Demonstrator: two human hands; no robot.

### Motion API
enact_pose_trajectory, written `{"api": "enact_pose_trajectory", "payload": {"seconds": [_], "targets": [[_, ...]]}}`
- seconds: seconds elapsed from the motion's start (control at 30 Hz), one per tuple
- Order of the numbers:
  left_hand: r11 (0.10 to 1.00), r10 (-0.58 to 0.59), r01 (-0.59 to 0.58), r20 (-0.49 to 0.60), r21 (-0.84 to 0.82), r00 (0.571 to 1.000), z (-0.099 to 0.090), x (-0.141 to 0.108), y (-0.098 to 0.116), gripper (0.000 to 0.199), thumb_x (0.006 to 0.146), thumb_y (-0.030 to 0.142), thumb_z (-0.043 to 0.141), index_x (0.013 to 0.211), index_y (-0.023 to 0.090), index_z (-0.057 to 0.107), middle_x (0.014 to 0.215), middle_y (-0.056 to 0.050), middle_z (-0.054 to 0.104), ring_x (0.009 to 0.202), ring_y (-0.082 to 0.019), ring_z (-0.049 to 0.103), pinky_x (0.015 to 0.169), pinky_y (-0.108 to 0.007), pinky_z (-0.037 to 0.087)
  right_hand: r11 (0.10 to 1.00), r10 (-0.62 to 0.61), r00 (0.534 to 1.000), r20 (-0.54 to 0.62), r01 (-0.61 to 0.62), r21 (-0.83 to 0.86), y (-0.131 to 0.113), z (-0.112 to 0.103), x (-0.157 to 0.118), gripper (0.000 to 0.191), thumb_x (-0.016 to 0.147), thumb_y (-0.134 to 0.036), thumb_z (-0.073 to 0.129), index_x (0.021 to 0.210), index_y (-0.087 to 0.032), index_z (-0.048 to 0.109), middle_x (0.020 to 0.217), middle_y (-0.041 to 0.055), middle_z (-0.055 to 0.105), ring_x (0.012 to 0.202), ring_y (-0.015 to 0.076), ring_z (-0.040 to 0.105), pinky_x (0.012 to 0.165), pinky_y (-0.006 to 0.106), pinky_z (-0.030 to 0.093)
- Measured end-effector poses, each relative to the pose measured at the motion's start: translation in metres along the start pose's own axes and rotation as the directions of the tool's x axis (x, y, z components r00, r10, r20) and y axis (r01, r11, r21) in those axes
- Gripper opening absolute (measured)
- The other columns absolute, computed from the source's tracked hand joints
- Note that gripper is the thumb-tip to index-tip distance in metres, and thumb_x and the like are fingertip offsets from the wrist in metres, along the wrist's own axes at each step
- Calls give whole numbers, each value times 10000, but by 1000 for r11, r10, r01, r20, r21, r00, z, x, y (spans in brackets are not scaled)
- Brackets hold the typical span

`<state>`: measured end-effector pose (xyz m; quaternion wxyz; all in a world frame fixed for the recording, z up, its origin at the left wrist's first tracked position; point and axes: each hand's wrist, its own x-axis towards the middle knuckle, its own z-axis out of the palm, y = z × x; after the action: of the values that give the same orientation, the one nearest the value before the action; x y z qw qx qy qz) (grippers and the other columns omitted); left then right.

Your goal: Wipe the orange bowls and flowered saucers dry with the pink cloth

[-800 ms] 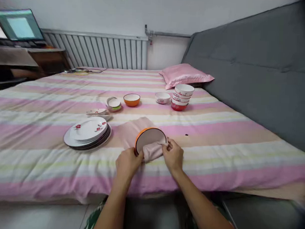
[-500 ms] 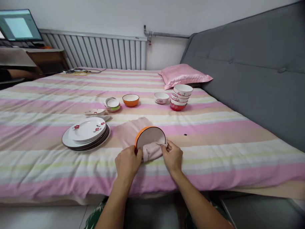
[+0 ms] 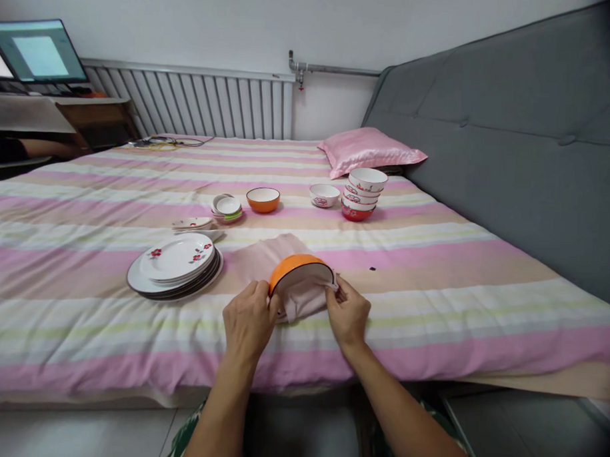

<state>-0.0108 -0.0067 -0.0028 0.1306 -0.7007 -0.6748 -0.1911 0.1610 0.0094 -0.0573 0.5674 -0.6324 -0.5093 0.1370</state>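
Near six o'clock in the head view, two bare hands are at work, a bit apart from each other. Left hand is clamped on the rim of the tipped orange bowl at its eight o'clock; right hand pinches the one pinkish cloth at about four, can't tell if it's got the rim too. Bowl's mouth faces six, cloth bunched inside and also spread out behind.

Going round from that bowl: one stack of plates at nine, too overlapped to count. Some small dishes at ten, also hard to count. Second orange bowl at eleven, so two orange total. One single white bowl just past twelve, then one bowl stack, looks like four, red at the bottom, between one and two. One pink pillow at one.
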Motion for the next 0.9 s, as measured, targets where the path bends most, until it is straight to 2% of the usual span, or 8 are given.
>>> {"api": "enact_pose_trajectory", "payload": {"seconds": [0.1, 0.23, 0.4, 0.47, 0.57, 0.63, 0.77, 0.9], "targets": [[1000, 11, -10, -15, 6, 1000, 0, 1, -2, 289, 922, 340, 404, 721, 200, 558, 712, -25, 625, 618, -163, 559, 550, -297, 232, 994, -91, 993, -70, 86, -72, -3, -1, 1, 360, 800, -303, 549, 1053, -118, 726, 719, 93, 745, 597, 202, 681, 622, 271, 521], [1000, 4, -5, 7, 14, 1000, 0, 1, -3, 293, 925, 342, 393, 729, 204, 561, 721, -27, 628, 626, -165, 566, 554, -301, 237, 981, -182, 978, -98, 174, -87, -4, -1, 3, 336, 818, -294, 536, 1045, -139, 729, 852, 106, 759, 623, 192, 693, 646, 267, 531], [996, -70, 76, 123, -46, 990, -5, 2, -2, 279, 908, 361, 391, 753, 212, 569, 788, -28, 654, 680, -178, 602, 560, -301, 255, 994, -95, 995, -10, 94, -48, -3, 0, 4, 307, 791, -264, 545, 1023, -169, 723, 807, 65, 755, 621, 187, 685, 641, 273, 528], [982, -152, 172, 208, -82, 966, -7, 3, -2, 272, 891, 386, 395, 773, 220, 576, 825, -31, 671, 714, -197, 619, 562, -299, 271, 998, -55, 998, 21, 55, -31, -3, 1, 5, 302, 765, -242, 552, 1010, -176, 715, 790, 51, 749, 636, 188, 685, 643, 272, 526], [949, -249, 305, 395, -84, 884, -7, 5, 0, 288, 840, 443, 427, 767, 225, 601, 811, -59, 692, 778, -254, 646, 566, -305, 299, 1000, 6, 1000, 30, -6, -8, -2, 2, 6, 266, 738, -245, 569, 957, -177, 704, 769, 50, 739, 642, 190, 685, 646, 270, 527], [943, -254, 326, 487, -69, 836, -5, 6, 3, 314, 819, 456, 433, 767, 217, 628, 803, -93, 701, 823, -292, 658, 578, -315, 326, 998, 56, 998, 29, -56, -2, -2, 2, 7, 237, 728, -265, 584, 915, -171, 694, 758, 60, 735, 638, 194, 684, 645, 273, 528], [942, -258, 331, 523, -48, 812, -1, 4, 11, 402, 826, 462, 404, 866, 174, 682, 879, -162, 712, 873, -330, 666, 615, -342, 381, 994, 111, 993, 36, -111, -8, 0, 2, 7, 220, 719, -283, 591, 886, -170, 678, 747, 71, 729, 643, 199, 682, 648, 281, 529], [941, -257, 336, 554, -44, 792, -1, 4, 15, 474, 841, 478, 373, 877, 145, 708, 892, -197, 713, 868, -353, 670, 616, -358, 402, 993, 119, 992, 45, -120, 22, 1, 1, 6, 234, 723, -287, 584, 905, -167, 671, 753, 75, 728, 645, 197, 683, 646, 280, 532]]}}
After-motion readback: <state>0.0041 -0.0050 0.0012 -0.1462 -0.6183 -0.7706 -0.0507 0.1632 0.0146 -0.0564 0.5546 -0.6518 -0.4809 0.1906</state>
